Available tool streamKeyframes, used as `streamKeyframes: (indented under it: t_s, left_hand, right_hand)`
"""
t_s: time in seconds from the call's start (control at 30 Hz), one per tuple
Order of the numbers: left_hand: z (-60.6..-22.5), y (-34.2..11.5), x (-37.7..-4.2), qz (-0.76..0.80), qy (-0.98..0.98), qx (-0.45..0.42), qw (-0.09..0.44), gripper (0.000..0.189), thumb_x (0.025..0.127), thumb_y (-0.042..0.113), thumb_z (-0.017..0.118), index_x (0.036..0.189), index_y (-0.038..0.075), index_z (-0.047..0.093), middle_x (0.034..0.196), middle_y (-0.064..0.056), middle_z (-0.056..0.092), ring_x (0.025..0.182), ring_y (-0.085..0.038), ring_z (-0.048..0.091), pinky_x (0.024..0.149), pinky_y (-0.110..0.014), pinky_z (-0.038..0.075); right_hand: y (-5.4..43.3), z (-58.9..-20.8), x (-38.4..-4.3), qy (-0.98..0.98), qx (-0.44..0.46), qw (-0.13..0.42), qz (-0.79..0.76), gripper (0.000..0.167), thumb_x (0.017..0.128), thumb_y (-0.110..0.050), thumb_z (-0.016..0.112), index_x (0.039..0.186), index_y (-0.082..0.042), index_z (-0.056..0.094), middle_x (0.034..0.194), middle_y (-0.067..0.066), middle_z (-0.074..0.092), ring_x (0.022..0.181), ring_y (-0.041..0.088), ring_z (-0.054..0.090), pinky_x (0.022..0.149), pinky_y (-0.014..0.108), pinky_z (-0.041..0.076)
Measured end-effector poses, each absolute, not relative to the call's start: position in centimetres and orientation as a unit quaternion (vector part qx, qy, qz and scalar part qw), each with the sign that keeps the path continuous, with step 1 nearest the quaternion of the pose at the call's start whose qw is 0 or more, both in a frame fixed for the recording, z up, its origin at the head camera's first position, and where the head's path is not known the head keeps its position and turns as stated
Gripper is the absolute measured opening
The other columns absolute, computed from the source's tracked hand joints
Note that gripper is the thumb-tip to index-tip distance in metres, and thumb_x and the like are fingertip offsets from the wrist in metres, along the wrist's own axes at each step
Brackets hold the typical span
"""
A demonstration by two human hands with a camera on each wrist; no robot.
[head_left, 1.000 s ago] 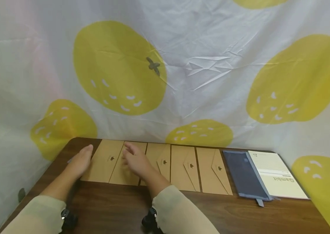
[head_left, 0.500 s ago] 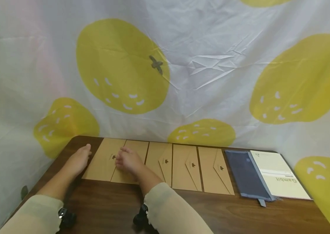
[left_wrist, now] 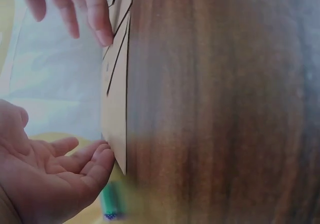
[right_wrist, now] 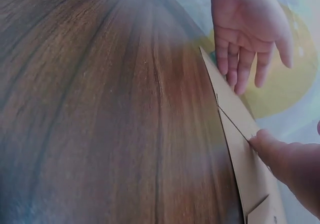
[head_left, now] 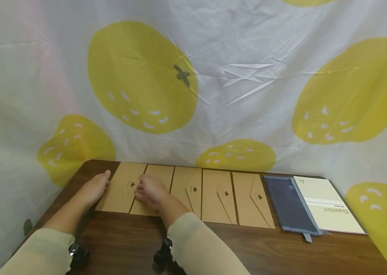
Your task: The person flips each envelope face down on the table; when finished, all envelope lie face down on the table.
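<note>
Head view: the left hand point(head_left: 92, 189) and right hand point(head_left: 152, 190), fingers loose, sit by opposite edges of the leftmost envelope point(head_left: 120, 189). Probably straightening it; next needs a gentle nudge.

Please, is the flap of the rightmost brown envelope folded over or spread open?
Folded over: in the head view, the pointed flap lies over the brown envelope. Whether sealed, I cannot tell.

Tan envelopes point(head_left: 210, 198), four showing black crowns. At right, a navy pouch point(head_left: 289, 204) edged in paler blue and a cream pad point(head_left: 329, 191) with olive lettering. The worktop point(head_left: 300, 259) is wood-grained dark brown, the far cloth point(head_left: 241, 110) white with yellow fruit.
</note>
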State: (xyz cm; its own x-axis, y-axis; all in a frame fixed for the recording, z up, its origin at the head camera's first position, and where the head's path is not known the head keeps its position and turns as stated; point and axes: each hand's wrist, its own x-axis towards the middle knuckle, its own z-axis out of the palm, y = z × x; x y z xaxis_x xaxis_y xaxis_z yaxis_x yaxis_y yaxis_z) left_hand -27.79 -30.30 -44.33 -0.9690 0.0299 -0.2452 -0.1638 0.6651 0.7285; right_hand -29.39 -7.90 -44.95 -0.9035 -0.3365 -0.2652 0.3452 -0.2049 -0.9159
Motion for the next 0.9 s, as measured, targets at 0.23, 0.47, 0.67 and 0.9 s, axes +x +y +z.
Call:
streamKeyframes:
  t_s: [0.23, 0.47, 0.67, 0.9]
  left_hand:
    - [-44.2, -30.2, -27.4, 0.39, 0.914, -0.017, 0.11, 0.091, 0.112, 0.064, 0.018, 0.166, -0.009, 0.022, 0.167, -0.036, 0.034, 0.154, -0.058, 0.034, 0.124, -0.07, 0.034]
    - [-44.3, -29.6, -27.3, 0.347, 0.933, -0.004, 0.092, 0.078, 0.111, 0.056, 0.043, 0.161, -0.003, 0.039, 0.165, -0.035, 0.039, 0.153, -0.062, 0.03, 0.123, -0.076, 0.027]
    - [-43.7, -28.3, -27.7, 0.373, 0.919, 0.008, 0.123, 0.087, 0.109, 0.06, 0.046, 0.166, -0.004, 0.027, 0.167, -0.037, 0.035, 0.151, -0.057, 0.039, 0.12, -0.067, 0.042]
    - [-43.0, -27.4, -27.7, 0.395, 0.908, 0.028, 0.134, 0.083, 0.109, 0.06, 0.046, 0.163, -0.002, 0.035, 0.165, -0.034, 0.041, 0.151, -0.055, 0.042, 0.118, -0.069, 0.043]
  right_hand:
    - [-7.4, -45.5, -29.8, 0.562, 0.011, 0.221, -0.797, 0.054, 0.11, -0.01, 0.052, 0.159, 0.009, 0.039, 0.153, 0.038, 0.05, 0.141, 0.047, 0.058, 0.118, 0.047, 0.052]
    - [-7.4, -45.6, -29.6, 0.612, -0.058, 0.238, -0.752, 0.059, 0.105, 0.0, 0.059, 0.159, 0.011, 0.038, 0.156, 0.028, 0.055, 0.133, 0.033, 0.066, 0.112, 0.039, 0.057]
    - [-8.0, -45.2, -28.9, 0.628, -0.087, 0.241, -0.735, 0.071, 0.099, 0.004, 0.063, 0.164, 0.004, 0.033, 0.162, 0.026, 0.05, 0.137, 0.034, 0.064, 0.112, 0.042, 0.057]
    - [-8.2, -44.2, -27.9, 0.632, -0.109, 0.239, -0.729, 0.082, 0.096, 0.005, 0.07, 0.168, -0.005, 0.031, 0.157, 0.021, 0.054, 0.128, 0.028, 0.069, 0.111, 0.042, 0.057]
